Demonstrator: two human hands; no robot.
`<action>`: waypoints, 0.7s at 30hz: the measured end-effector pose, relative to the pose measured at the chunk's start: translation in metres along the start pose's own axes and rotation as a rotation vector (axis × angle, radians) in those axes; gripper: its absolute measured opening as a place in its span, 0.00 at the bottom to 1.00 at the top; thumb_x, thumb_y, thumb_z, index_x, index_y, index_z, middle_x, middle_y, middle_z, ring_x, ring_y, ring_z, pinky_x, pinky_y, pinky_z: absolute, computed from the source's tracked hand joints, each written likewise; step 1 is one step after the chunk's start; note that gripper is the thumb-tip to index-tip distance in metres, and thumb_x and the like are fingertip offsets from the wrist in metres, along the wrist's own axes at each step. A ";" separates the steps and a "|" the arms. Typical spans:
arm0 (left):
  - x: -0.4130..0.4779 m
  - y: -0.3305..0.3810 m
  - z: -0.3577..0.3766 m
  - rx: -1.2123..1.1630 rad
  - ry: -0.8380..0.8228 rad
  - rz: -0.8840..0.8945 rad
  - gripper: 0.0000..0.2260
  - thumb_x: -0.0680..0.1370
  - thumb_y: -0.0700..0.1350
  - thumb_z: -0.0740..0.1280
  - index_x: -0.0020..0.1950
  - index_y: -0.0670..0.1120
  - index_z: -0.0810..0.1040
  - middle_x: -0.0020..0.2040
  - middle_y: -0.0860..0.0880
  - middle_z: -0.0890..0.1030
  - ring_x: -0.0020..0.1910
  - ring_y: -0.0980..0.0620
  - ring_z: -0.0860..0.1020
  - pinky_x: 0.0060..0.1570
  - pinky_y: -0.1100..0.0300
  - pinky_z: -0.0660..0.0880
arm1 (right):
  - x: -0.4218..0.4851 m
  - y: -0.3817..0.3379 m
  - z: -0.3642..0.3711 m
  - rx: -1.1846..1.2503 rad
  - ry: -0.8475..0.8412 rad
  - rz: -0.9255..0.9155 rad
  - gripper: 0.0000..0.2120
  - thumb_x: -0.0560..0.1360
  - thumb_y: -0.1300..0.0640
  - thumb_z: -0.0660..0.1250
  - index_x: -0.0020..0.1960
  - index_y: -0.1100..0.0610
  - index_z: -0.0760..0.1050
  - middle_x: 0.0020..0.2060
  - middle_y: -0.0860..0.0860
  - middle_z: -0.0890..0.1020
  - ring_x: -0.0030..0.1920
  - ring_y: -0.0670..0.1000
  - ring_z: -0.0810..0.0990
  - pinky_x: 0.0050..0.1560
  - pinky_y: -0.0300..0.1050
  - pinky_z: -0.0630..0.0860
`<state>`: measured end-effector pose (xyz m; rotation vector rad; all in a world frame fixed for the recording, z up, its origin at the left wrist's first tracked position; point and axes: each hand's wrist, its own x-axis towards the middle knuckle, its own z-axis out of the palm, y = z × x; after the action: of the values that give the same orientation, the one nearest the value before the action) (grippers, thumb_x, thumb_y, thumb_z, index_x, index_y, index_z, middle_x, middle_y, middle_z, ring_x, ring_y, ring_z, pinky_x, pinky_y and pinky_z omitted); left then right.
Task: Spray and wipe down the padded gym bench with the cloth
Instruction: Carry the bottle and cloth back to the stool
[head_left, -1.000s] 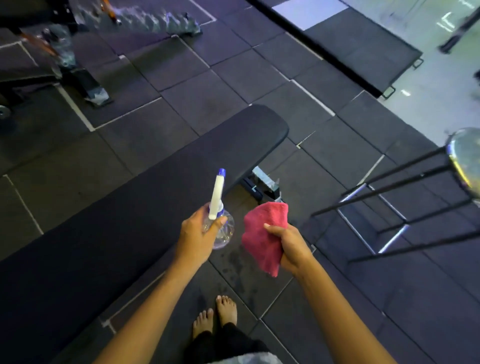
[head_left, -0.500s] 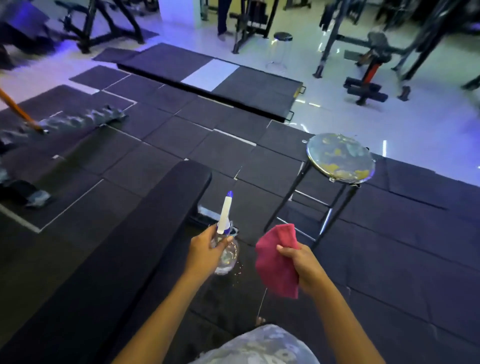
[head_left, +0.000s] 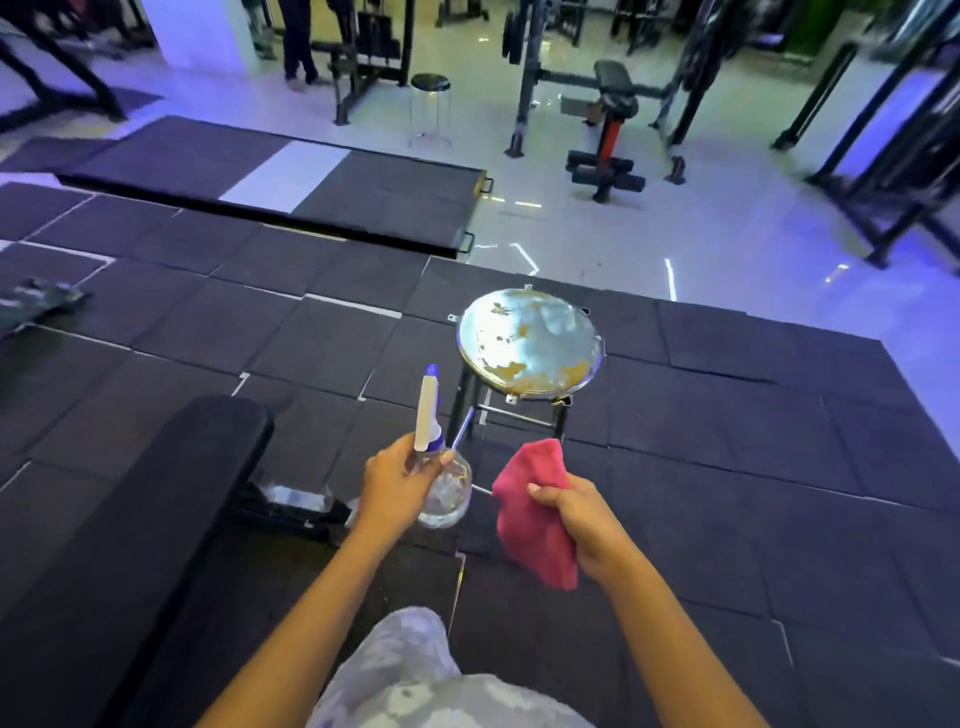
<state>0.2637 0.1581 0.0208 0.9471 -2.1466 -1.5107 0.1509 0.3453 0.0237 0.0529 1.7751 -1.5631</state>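
Padded gym bench lies to the left, apart from both hands. Left hand grips the spray bottle upright, seemingly ready to spray. Right hand clutches the pink cloth, which hangs free for wiping.

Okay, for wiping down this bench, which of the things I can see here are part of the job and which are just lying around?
For the job: padded bench, spray bottle in the left hand, pink cloth in the right hand.
Lying about: worn round stool, black-topped stool farther back, low platform.
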 end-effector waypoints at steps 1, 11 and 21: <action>0.014 0.008 0.009 0.004 -0.003 -0.004 0.08 0.73 0.47 0.74 0.50 0.49 0.81 0.42 0.50 0.83 0.44 0.51 0.81 0.40 0.60 0.76 | 0.009 -0.008 -0.007 0.009 0.003 0.005 0.06 0.75 0.68 0.66 0.45 0.61 0.80 0.39 0.57 0.84 0.38 0.53 0.82 0.41 0.45 0.77; 0.181 0.049 0.081 0.003 -0.108 0.066 0.07 0.73 0.45 0.73 0.50 0.48 0.81 0.41 0.51 0.82 0.41 0.54 0.79 0.43 0.58 0.74 | 0.137 -0.102 -0.051 0.058 0.103 -0.080 0.06 0.76 0.68 0.65 0.51 0.63 0.80 0.38 0.54 0.84 0.34 0.48 0.82 0.32 0.37 0.76; 0.327 0.057 0.125 -0.001 -0.149 0.067 0.05 0.75 0.47 0.72 0.48 0.54 0.78 0.41 0.56 0.81 0.40 0.61 0.78 0.39 0.69 0.70 | 0.312 -0.144 -0.053 -1.303 0.192 -0.385 0.30 0.78 0.60 0.59 0.78 0.49 0.57 0.78 0.50 0.60 0.78 0.52 0.56 0.75 0.64 0.53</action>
<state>-0.0664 0.0303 -0.0025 0.7759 -2.2556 -1.5951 -0.1692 0.2198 -0.0299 -0.8132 2.7315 -0.3501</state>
